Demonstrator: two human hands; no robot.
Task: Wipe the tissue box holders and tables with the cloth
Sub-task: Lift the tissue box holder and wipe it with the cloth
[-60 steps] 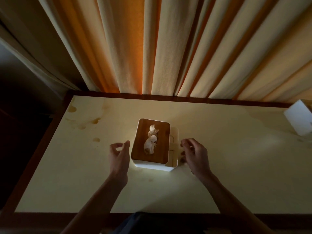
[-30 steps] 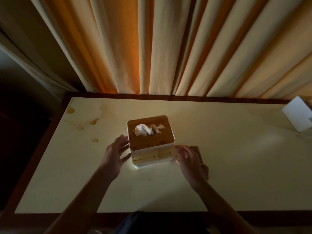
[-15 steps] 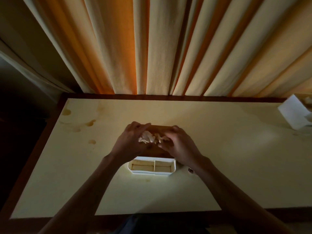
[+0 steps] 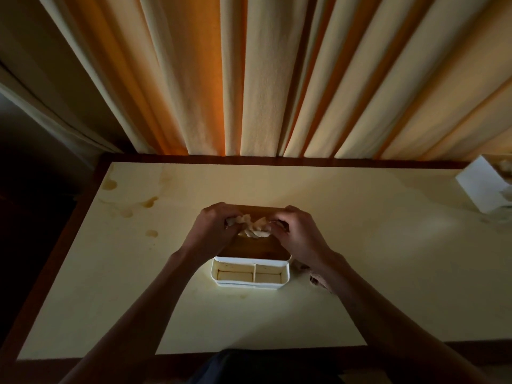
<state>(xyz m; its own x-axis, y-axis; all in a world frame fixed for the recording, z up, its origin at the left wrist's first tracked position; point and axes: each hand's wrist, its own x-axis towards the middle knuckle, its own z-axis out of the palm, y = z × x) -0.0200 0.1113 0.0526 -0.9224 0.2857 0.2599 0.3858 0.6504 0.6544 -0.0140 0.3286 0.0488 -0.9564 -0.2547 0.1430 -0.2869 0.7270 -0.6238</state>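
Here my left hand (image 4: 213,231) and right hand (image 4: 297,234) both sit on top of the tissue box holder (image 4: 252,261), fingers curled inward and pinching the crumpled tissue (image 4: 253,227) that pokes up through the wooden lid (image 4: 255,249). I read this as tucking or gathering the tissue so it stays out of the way when the lid gets wiped; that is my guess, not something I can see. Two hands make sense, one on each end of the wad, since loose paper tears if tugged from a single side.

The holder stands mid-counter with its white open tray (image 4: 250,275), split into two compartments, facing me, which leaves the long lid edge easy to reach.

The cloth (image 4: 315,278), as far as I can tell, is the dark crumpled piece lying on the counter (image 4: 388,259) just beside the holder, mostly hidden under my right forearm. Neither hand holds it, so wiping is not under way yet.

Further out, brown stains (image 4: 149,202) mark the far left of the counter, well apart from the holder. A second tissue box holder (image 4: 482,187) stands at the far right edge. Curtains (image 4: 263,79) hang behind.
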